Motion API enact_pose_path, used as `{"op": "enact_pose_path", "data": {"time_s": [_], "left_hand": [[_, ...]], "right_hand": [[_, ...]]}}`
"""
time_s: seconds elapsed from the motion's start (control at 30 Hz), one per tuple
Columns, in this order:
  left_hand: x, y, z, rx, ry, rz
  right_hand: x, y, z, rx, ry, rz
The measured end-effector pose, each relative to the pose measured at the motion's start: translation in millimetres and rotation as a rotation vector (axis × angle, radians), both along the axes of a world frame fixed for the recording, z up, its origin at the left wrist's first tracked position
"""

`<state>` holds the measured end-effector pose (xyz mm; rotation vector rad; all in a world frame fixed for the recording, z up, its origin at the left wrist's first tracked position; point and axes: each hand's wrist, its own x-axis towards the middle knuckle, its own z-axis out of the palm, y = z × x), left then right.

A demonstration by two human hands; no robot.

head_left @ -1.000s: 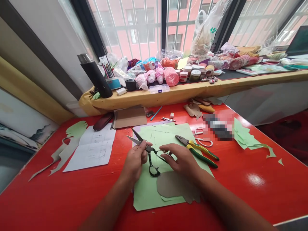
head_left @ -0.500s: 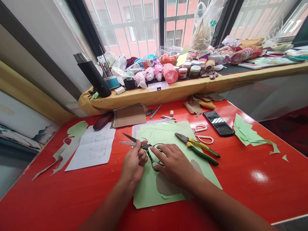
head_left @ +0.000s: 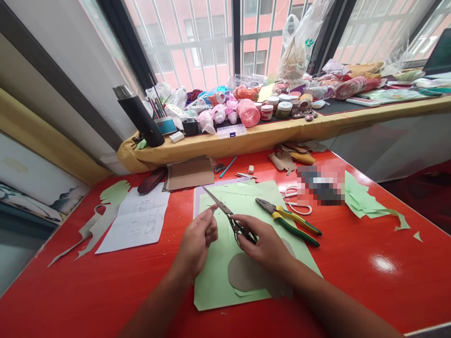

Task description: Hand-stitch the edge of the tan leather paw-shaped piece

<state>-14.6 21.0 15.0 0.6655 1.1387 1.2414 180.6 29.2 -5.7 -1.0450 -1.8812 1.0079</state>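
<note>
My right hand [head_left: 268, 241] grips a pair of dark-handled scissors [head_left: 225, 209], the blades together and pointing up and left. My left hand [head_left: 200, 239] is closed in a pinch just left of the blades; a thin dark sliver shows at its fingertips, too small to name. Both hands are above green paper sheets [head_left: 214, 281]. A grey-brown rounded cutout [head_left: 243, 272] lies on the sheets below my right hand, which partly covers it. Pliers with green and yellow handles [head_left: 289, 220] rest at the sheets' right side.
White-handled scissors [head_left: 299, 207] and a pixelated dark object [head_left: 320, 185] lie beyond the pliers. Green scraps [head_left: 362, 197] are at right. At left are a drawn-on white sheet [head_left: 136, 218] and a dark case [head_left: 151, 180]. A black flask [head_left: 141, 117] stands on the crowded sill.
My left hand has let go of the scissors' blades. My right hand has taken the scissors by the handles, and they have turned and closed, tip upward.
</note>
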Motion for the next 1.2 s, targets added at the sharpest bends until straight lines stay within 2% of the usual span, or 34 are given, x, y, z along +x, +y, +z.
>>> {"op": "enact_pose_path", "data": {"time_s": [0.1,0.13,0.23,0.33,0.37,0.5,0.63,0.73,0.8,0.83,0.87,0.93,1.03,1.07,1.2], "left_hand": [[-18.2,9.3,1.2,0.065,0.206,0.104],[-26.6,15.2,1.6,0.088,0.326,0.091],[-53.2,40.5,3.7,0.139,0.772,-0.065],[-72.6,70.6,5.4,0.112,1.287,-0.070],[-76.0,79.9,5.0,0.110,1.353,-0.055],[-77.2,108.4,-3.6,0.156,1.502,-0.050],[-76.2,119.4,-14.7,0.206,1.558,-0.046],[-74.8,109.8,-15.7,0.229,1.574,0.043],[-66.8,92.2,-11.9,0.267,1.578,0.151],[-59.5,80.7,-9.1,0.352,1.552,0.224],[-49.9,68.1,-6.0,0.429,1.523,0.222],[-24.7,42.7,-0.4,0.523,1.472,0.073],[19.5,14.2,2.2,0.674,1.477,-0.363],[33.4,8.7,1.1,0.686,1.497,-0.455],[74.1,2.1,-7.8,0.669,1.537,-0.640]], "right_hand": [[8.3,5.6,6.9,-0.175,0.309,-0.055],[11.4,8.1,9.4,-0.228,0.418,-0.064],[20.3,15.5,15.9,-0.356,0.673,-0.080],[26.3,20.4,19.0,-0.433,0.757,-0.105],[27.6,21.3,19.2,-0.453,0.768,-0.110],[31.6,23.6,17.6,-0.492,0.770,-0.106],[36.2,26.3,16.5,-0.484,0.762,-0.076],[38.0,28.1,17.7,-0.497,0.775,-0.065],[37.8,28.3,18.6,-0.511,0.789,-0.062],[37.5,28.1,18.8,-0.520,0.796,-0.060],[37.0,27.8,18.8,-0.530,0.805,-0.057],[36.0,27.0,18.1,-0.545,0.825,-0.044],[36.3,26.6,17.3,-0.539,0.848,-0.028],[37.1,26.8,17.6,-0.532,0.854,-0.030],[43.5,29.9,22.1,-0.531,0.885,-0.059]]}}
